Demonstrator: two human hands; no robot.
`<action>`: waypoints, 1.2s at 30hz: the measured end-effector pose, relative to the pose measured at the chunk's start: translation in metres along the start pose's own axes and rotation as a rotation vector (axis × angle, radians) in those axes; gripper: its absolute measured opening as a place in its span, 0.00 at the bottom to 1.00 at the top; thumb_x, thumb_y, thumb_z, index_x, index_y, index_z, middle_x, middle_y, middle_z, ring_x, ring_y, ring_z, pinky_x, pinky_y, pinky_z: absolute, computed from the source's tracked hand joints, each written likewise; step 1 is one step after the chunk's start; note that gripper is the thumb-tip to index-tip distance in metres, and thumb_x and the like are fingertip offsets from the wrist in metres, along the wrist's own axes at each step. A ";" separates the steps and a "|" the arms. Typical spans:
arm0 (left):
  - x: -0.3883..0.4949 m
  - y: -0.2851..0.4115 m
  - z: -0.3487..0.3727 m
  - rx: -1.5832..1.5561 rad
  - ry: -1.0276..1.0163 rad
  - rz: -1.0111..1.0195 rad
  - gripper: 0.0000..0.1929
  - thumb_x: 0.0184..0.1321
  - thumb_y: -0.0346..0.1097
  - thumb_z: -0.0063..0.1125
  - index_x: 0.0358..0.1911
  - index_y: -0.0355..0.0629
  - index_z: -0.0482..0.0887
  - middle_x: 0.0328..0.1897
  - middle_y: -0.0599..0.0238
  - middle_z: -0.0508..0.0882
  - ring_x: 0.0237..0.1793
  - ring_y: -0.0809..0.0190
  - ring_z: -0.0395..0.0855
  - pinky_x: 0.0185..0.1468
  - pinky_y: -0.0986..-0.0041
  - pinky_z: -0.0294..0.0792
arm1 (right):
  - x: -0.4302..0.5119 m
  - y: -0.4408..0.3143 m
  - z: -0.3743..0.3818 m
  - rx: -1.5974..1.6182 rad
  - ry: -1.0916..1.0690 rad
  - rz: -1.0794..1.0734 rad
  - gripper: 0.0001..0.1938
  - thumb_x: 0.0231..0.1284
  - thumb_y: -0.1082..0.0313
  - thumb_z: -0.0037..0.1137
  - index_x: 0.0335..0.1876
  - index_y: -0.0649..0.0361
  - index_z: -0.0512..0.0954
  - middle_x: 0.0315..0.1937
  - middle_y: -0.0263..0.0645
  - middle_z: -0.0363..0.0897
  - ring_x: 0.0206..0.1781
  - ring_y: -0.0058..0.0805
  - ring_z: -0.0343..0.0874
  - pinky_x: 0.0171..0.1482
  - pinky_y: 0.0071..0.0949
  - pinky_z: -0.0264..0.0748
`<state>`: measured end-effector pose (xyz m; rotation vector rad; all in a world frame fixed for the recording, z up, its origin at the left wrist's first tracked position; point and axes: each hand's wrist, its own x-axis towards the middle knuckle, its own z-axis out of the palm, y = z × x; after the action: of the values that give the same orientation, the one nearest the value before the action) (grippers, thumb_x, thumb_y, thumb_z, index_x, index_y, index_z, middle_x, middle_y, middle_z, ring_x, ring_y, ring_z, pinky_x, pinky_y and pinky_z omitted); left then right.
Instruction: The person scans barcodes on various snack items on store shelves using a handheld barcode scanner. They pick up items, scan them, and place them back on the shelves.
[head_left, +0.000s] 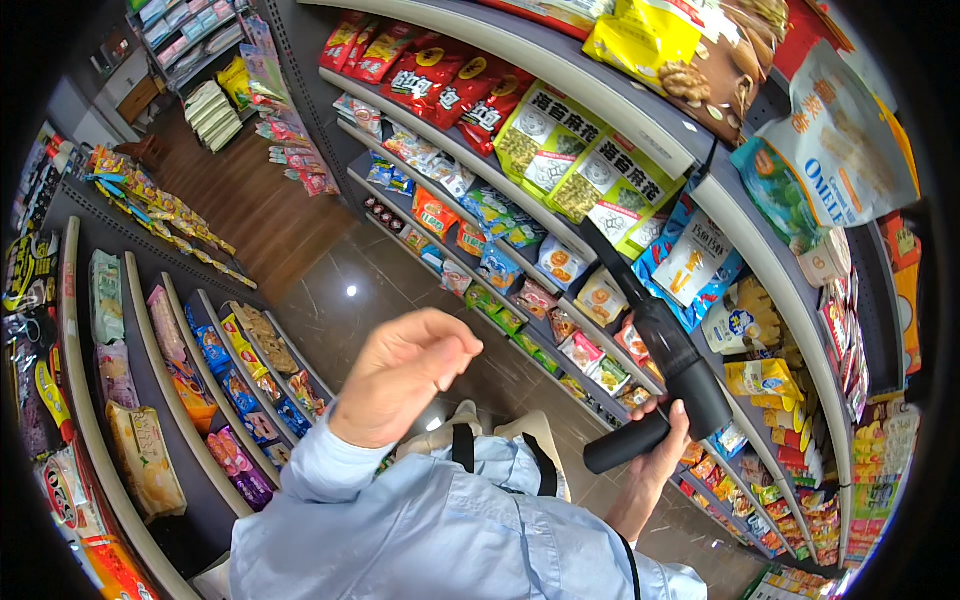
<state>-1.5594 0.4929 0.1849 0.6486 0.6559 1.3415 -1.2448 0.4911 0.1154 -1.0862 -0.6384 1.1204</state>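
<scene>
My right hand (661, 448) is wrapped around the handle of a black handheld vacuum cleaner (699, 394). Its narrow crevice nozzle (616, 262) points up and left, overlapping a shelf edge and the green snack bags (607, 191); whether it touches them I cannot tell. A smoky see-through dust cup (666, 337) joins nozzle and body. In front of my chest, my left hand (401, 371) hovers over the aisle with fingers curled towards the thumb, and nothing shows in it. A blue fish-snack bag (690, 259) hangs just right of the nozzle.
Curved shelves of packaged snacks rise on the right, with red bags (442, 82) and an upright pouch (832, 142) at the upper levels. More shelves (135, 360) stand on the left. Between them runs a dark tiled floor (330, 277), with wood-look flooring (225, 187) beyond.
</scene>
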 end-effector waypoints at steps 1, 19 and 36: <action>-0.001 -0.007 -0.008 -0.013 -0.013 -0.034 0.07 0.65 0.29 0.56 0.44 0.38 0.82 0.32 0.69 0.79 0.34 0.70 0.74 0.62 0.68 0.66 | 0.004 0.005 0.009 -0.011 -0.035 0.005 0.16 0.64 0.58 0.56 0.42 0.65 0.72 0.26 0.42 0.74 0.27 0.32 0.76 0.32 0.31 0.78; 0.002 -0.024 -0.095 0.349 0.381 0.051 0.13 0.67 0.27 0.55 0.53 0.34 0.81 0.49 0.58 0.85 0.53 0.63 0.81 0.61 0.72 0.70 | 0.127 0.079 0.189 -0.126 -0.310 0.088 0.11 0.61 0.69 0.61 0.44 0.67 0.75 0.26 0.40 0.78 0.24 0.30 0.79 0.27 0.27 0.79; 0.195 0.064 -0.219 0.532 0.298 -0.096 0.15 0.65 0.28 0.58 0.55 0.38 0.79 0.51 0.64 0.83 0.54 0.67 0.79 0.59 0.75 0.70 | 0.158 0.070 0.233 -0.217 -0.198 0.207 0.12 0.59 0.69 0.57 0.43 0.69 0.75 0.26 0.43 0.78 0.24 0.32 0.79 0.29 0.29 0.78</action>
<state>-1.7438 0.7042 0.0769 0.8331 1.2954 1.1862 -1.4159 0.7255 0.1232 -1.2572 -0.8317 1.3734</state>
